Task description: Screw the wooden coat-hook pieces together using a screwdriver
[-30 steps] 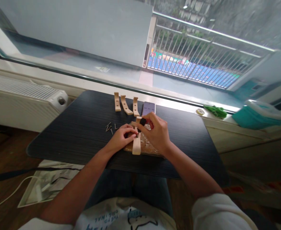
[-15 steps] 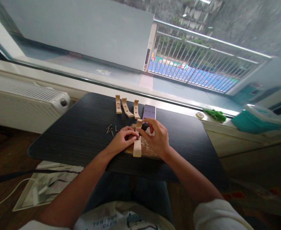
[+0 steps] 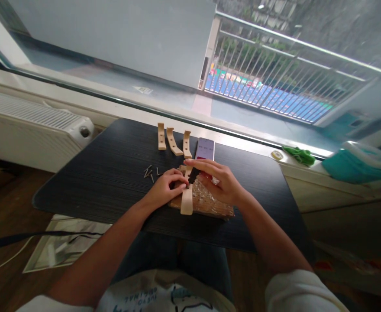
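The table point(image 3: 106, 173) is black and flat, with fine wood-like lines and round corners; on it sits a low brown block point(image 3: 214, 203), wrapped in clear, shiny, bumpy plastic; over the block's left part lies a pale, smooth wooden strip point(image 3: 187, 202), long and thin; up at eleven to twelve o'clock from it are three bent wooden pieces point(image 3: 173, 142), each with small round holes; a flat phone point(image 3: 205, 147) lies at one o'clock; thin metal screws point(image 3: 149, 173) lie in a loose bunch near ten o'clock.

The left hand point(image 3: 168, 187) comes in from seven o'clock; its finger and thumb make a narrow gap at the middle of the strip, but I cannot tell if they pinch something small; the right hand point(image 3: 221, 181) comes in from four o'clock, its fingers long and straight above the thumb; a dark tool point(image 3: 194, 175) is under those fingers, and I cannot tell if it is gripped.

The strip points from twelve to six o'clock; its near end is plain and sticks out at the block's front edge; its middle is partly hidden.
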`<state>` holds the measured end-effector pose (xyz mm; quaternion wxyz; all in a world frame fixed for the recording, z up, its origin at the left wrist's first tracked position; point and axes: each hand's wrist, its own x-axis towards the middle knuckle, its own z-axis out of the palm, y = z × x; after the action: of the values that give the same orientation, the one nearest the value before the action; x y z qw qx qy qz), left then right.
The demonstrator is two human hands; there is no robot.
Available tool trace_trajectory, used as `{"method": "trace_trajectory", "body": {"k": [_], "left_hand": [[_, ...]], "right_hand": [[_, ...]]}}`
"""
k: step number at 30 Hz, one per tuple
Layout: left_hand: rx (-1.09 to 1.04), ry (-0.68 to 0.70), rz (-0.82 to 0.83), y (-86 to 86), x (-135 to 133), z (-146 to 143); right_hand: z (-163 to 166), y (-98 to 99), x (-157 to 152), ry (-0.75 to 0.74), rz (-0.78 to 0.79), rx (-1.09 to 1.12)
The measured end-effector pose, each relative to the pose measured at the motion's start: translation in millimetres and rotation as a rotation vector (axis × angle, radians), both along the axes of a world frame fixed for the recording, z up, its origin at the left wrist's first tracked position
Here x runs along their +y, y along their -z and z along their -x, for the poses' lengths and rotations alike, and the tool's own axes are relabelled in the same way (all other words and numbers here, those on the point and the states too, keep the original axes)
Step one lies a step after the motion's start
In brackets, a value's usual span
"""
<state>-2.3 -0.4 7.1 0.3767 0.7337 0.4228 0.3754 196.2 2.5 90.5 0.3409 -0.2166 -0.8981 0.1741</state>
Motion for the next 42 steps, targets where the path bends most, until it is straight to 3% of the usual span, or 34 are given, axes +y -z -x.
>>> {"method": "trace_trajectory", "body": {"k": [4,11,19,30,42], "left_hand": [[0.029,-0.003,0.014,-1.6,0,0],[0.042,-0.007,0.010,2.8,1,2],[0.047,-0.022,0.025,3.9,1,1],[0.042,-0.015,0.024,1.4,0,1],[0.042,-0.012,0.042,2.4,0,1]], "right_hand": [[-3,-1.6,9,-0.104,0.141,-0.009],[-7,5.7,20,-0.150,0.374,0.008],[-5,6.7,21,-0.117,0.333,0.014],[-1,7.1,14,0.036,0.226,0.064],[5,6.2,7,0.200,0.283,0.121]]}}
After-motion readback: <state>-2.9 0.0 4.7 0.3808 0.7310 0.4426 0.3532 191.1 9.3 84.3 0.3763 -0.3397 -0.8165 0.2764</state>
